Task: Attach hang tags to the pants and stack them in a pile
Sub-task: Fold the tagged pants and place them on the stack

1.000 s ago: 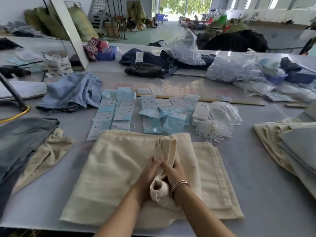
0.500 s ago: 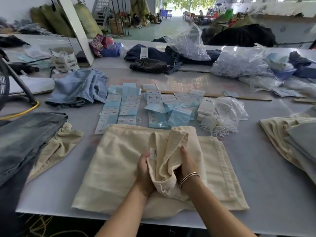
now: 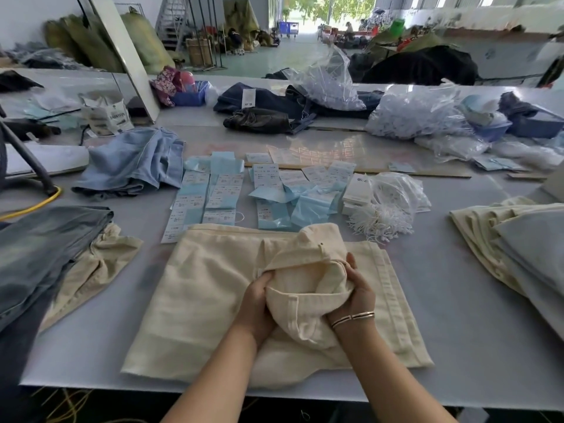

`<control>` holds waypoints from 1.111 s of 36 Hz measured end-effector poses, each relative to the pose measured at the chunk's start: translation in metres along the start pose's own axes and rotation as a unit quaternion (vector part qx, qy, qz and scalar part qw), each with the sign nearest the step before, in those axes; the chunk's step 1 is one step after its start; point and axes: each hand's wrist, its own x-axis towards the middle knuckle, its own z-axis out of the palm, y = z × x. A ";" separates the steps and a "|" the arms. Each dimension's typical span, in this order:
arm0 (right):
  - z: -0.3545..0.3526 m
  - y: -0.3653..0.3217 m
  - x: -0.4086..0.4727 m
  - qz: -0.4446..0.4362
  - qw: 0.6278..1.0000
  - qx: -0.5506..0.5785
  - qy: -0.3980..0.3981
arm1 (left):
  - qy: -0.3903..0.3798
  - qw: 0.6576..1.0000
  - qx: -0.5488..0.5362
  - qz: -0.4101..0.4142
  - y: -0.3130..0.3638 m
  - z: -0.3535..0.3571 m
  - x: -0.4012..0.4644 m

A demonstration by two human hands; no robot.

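Note:
Cream pants (image 3: 201, 300) lie folded flat on the grey table (image 3: 457, 346) in front of me. Their waistband part is bunched up into a loose hump in the middle. My left hand (image 3: 254, 303) grips the left side of that bunched cloth. My right hand (image 3: 355, 293), with thin bracelets at the wrist, grips its right side. Rows of pale blue and white hang tags (image 3: 219, 190) lie just beyond the pants. A bundle of white tag strings (image 3: 380, 222) sits to the right of the tags.
A pile of cream and grey pants (image 3: 515, 239) lies at the right edge. Grey denim over a cream garment (image 3: 55, 254) lies at the left. Light blue jeans (image 3: 134, 161), dark garments (image 3: 268, 112) and clear plastic bags (image 3: 418, 112) crowd the far side of the table.
Both hands have spread apart and pulled the bunched waistband wider and higher. The small white label seen half a second ago inside the fold is out of sight.

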 end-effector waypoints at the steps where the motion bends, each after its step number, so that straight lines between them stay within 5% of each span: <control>1: -0.001 0.000 0.000 -0.010 1.000 0.005 -0.002 | 0.001 1.000 -0.002 -0.002 0.001 0.001 -0.001; 9: -0.001 0.000 0.000 -0.039 0.997 -0.019 -0.060 | -0.022 1.000 -0.011 -0.010 0.001 0.004 -0.005; 13: 0.008 -0.003 -0.006 -0.034 0.972 -0.220 -0.071 | -0.093 0.995 0.045 0.014 0.003 0.005 -0.013; 19: 0.014 -0.019 -0.027 -0.101 0.822 -0.531 -0.176 | -0.139 0.964 0.225 0.036 0.014 -0.004 -0.033; 24: 0.019 -0.009 -0.042 -0.178 0.631 -0.746 -0.117 | -0.099 0.987 0.120 0.031 0.011 -0.002 -0.045; 32: 0.025 0.008 -0.046 -0.193 0.487 -0.851 -0.020 | -0.026 0.994 0.100 0.026 0.007 0.013 -0.048; 34: 0.023 0.004 -0.039 -0.206 0.491 -0.846 -0.017 | -0.006 0.994 0.107 0.027 0.009 0.012 -0.048; 35: 0.020 0.001 -0.036 -0.205 0.521 -0.828 -0.014 | 0.004 0.995 0.094 0.021 0.009 0.012 -0.048; 38: 0.019 -0.010 -0.032 -0.157 0.701 -0.695 0.007 | 0.017 0.999 0.035 -0.021 0.006 0.008 -0.047; 40: 0.017 -0.016 -0.032 -0.132 0.750 -0.649 0.010 | 0.002 0.999 0.035 -0.028 0.006 0.007 -0.048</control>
